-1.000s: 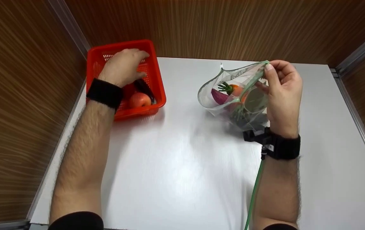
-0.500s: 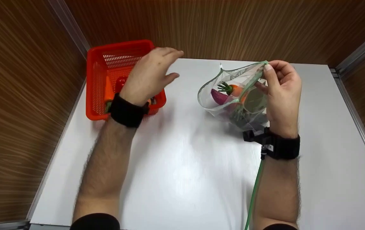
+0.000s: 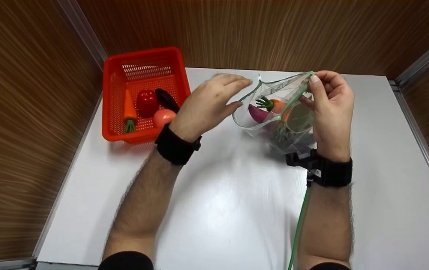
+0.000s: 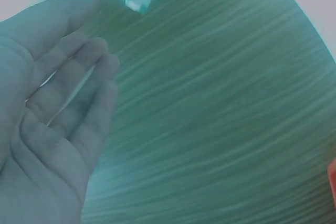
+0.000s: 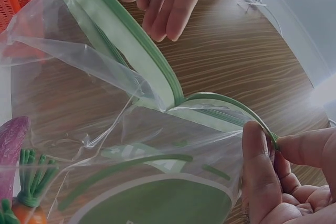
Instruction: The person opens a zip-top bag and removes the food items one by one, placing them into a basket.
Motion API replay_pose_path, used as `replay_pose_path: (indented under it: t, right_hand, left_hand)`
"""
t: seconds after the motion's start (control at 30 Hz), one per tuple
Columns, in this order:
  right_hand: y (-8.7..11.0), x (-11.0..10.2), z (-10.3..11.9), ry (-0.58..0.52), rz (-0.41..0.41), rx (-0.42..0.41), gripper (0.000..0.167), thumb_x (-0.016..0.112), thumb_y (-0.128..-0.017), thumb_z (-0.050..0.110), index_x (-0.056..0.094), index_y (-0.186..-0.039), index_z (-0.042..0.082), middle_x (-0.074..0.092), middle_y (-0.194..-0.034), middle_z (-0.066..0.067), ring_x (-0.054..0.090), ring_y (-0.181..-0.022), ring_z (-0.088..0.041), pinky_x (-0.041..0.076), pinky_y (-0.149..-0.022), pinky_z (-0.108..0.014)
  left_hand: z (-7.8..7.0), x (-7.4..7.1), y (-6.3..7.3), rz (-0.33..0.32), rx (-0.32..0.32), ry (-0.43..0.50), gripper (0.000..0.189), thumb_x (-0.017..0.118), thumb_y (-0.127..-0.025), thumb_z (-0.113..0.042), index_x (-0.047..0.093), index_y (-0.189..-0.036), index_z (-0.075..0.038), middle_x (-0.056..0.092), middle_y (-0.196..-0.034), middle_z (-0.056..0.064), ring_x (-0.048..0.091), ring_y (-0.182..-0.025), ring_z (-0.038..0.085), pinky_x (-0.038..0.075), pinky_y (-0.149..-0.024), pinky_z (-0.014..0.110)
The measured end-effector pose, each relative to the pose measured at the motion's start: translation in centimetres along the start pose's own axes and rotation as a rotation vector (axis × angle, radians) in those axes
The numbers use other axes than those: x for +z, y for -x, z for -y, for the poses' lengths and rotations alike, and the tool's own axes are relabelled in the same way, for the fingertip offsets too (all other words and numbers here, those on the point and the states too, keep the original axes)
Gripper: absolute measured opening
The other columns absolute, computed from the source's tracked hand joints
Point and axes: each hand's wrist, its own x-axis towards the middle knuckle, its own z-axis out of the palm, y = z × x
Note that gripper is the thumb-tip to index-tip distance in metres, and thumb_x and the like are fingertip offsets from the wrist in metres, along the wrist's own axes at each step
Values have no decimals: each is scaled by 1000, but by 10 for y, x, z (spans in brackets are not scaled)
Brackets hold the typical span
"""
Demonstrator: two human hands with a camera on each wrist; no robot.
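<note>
A clear zip bag (image 3: 254, 125) with a green-edged mouth stands with its top spread. Inside it I see a purple vegetable (image 3: 257, 113) and a carrot (image 3: 276, 105); the lower contents are blurred by the plastic. My right hand (image 3: 332, 108) pinches the far right corner of the bag's mouth between thumb and fingers, as the right wrist view also shows. At the bag's left rim is my left hand (image 3: 209, 105), its fingers extended and its palm (image 4: 42, 156) bare. Whether its fingertips touch the rim I cannot tell.
A red basket (image 3: 108, 97) stands at the left back, holding a carrot (image 3: 129, 108), a red bell pepper (image 3: 147, 103), a dark eggplant (image 3: 167, 99) and a pinkish round fruit (image 3: 163, 117). Wood-grain panels (image 3: 237, 33) border the white table (image 3: 214, 210). A green cable (image 3: 300, 225) trails from the right wrist.
My left hand has moved right, from above the basket to the bag's left rim, uncovering the vegetables in the basket. The right hand and the bag have stayed nearly still.
</note>
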Motion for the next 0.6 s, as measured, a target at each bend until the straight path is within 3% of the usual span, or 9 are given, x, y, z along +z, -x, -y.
replay_pose_path:
  t: [0.3,0.6]
  right_hand:
    - [0,1,-1,5,0,-4,10,73,-115,11,72,-122,3,73,-109,-10,70,-102,-22,71,-78,-25]
    - [1,3,-2,0,13,-15,10,74,-114,10,73,-120,3,72,-108,-11,70,-100,-22,70,-75,-24]
  left_hand:
    - [-7,29,-8,13,57,91,42,79,-112,-4,77,-153,-9,82,-150,9,75,-145,30,59,-128,40]
    - [-14,49,-17,45,101,98,36,77,-113,-7,80,-149,-12,84,-147,6,77,-140,26,60,-126,37]
